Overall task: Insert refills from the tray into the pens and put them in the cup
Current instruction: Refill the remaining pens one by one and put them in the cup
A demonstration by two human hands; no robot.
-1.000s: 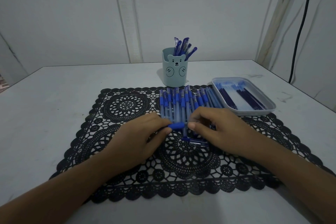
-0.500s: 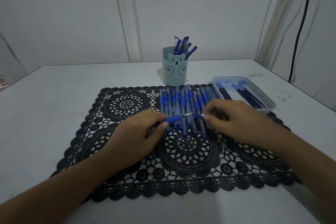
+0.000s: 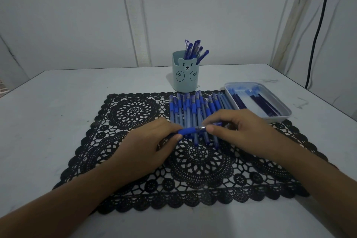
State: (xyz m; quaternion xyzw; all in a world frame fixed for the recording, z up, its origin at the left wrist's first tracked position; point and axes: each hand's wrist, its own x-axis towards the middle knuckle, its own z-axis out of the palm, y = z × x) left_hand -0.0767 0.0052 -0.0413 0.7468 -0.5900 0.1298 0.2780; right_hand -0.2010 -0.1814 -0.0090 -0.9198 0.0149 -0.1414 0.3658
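Observation:
My left hand (image 3: 146, 147) grips a blue pen (image 3: 190, 130) by its rubber grip, holding it level over the row of pens. My right hand (image 3: 237, 131) pinches the pen's tip end between thumb and fingers and also holds a small blue part. A row of several blue pens (image 3: 193, 110) lies on the black lace mat (image 3: 135, 114) behind my hands. The pale blue bear cup (image 3: 185, 75) stands behind the row with several pens in it. The white tray (image 3: 286, 110) at the right holds several dark refills (image 3: 264, 103).
The table's right edge runs close beside the tray. A black cable (image 3: 316, 31) hangs down the wall at the far right. Bare grey tabletop (image 3: 58, 102) lies left of the mat.
My right hand pulled a little away from the pen, baring its metal tip, then came back and now pinches the tip end. The left hand has barely moved.

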